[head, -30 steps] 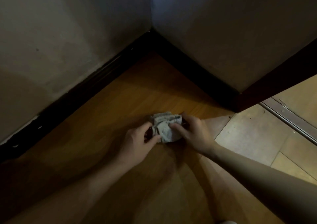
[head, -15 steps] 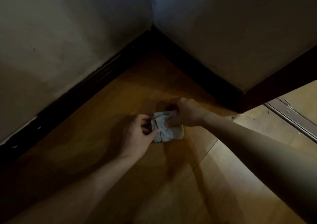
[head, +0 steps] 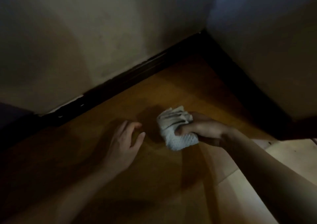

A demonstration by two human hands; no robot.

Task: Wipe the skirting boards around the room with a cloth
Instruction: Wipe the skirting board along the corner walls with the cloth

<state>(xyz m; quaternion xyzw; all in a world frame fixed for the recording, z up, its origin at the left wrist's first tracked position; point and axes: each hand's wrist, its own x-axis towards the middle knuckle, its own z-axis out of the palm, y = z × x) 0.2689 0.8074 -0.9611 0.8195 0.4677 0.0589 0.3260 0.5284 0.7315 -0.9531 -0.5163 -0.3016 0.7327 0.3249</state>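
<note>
Floor point(head: 154, 186) boards fill the lower frame. Left hand point(head: 123, 141) hovers at centre, fingers loose, holding nothing. Right hand point(head: 204, 127) grips the folded cloth point(head: 176, 131) at centre right, well apart from the dark skirting boards point(head: 130, 79) meeting at the upper-right corner. Wiping this stretch appears not yet started; the light is too dim to judge cleanliness.

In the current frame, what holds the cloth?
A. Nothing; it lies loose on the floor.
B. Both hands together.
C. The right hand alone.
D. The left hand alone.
C: the right hand grips the cloth with its fingers curled round it, while the left hand is open beside it, clear of the cloth.
</note>
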